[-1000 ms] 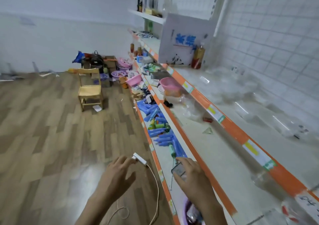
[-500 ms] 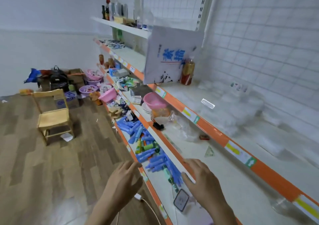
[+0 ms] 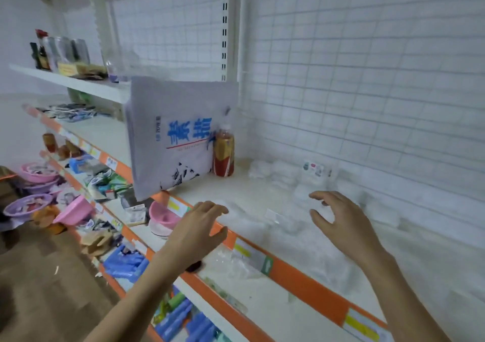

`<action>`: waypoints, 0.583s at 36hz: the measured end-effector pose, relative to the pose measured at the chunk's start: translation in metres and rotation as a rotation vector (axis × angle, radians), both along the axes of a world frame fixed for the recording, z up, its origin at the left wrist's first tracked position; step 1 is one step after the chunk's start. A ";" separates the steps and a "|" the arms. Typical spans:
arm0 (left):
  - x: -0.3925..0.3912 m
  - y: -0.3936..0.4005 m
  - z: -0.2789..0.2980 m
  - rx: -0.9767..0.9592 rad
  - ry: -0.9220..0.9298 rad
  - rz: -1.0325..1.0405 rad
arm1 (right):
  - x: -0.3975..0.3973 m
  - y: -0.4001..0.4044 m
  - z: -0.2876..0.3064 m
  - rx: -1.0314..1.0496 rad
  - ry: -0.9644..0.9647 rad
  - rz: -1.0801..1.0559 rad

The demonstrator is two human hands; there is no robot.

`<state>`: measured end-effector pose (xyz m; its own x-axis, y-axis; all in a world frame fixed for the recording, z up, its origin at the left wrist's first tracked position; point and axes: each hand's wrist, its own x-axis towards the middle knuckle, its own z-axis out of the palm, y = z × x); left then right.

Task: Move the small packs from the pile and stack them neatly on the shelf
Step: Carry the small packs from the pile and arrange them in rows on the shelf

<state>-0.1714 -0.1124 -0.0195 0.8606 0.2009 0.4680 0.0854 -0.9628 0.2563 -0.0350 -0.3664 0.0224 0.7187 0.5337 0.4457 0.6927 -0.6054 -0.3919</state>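
— How much room is there on the shelf (image 3: 244,184)?

— Plenty toward its right end; the orange front edge (image 3: 309,276) runs diagonally down to the right, and the wire-grid back panel (image 3: 367,79) closes off the rear. At the left end a big white bag with blue characters (image 3: 178,137) stands on the front edge, a red-and-yellow bottle (image 3: 223,155) just beside it.

— And the small packs?

— The pile of small packs (image 3: 283,226), clear and blurred, spreads from the front edge back toward the rear. A few packs (image 3: 315,171) sit against the back panel.

— The hands?

— Both empty, fingers spread and loosely bent. The left hand (image 3: 199,231) hovers at the front edge, by the pile's left side. The right hand (image 3: 341,221) hangs over the pile, farther in. Contact cannot be told.
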 end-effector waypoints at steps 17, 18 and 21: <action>0.253 0.101 0.016 -0.105 0.279 -0.224 | 0.155 0.147 -0.003 -0.299 0.222 -0.030; 0.264 0.104 0.013 -0.122 0.295 -0.235 | 0.159 0.155 -0.006 -0.332 0.201 -0.049; 0.293 0.109 0.007 -0.143 0.304 -0.300 | 0.169 0.173 -0.014 -0.378 0.163 -0.153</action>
<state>0.1213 -0.0034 -0.0128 0.9848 -0.0341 0.1702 -0.0999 -0.9131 0.3954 0.1340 -0.1930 0.0086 0.8469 0.5195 0.1134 0.5313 -0.8181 -0.2201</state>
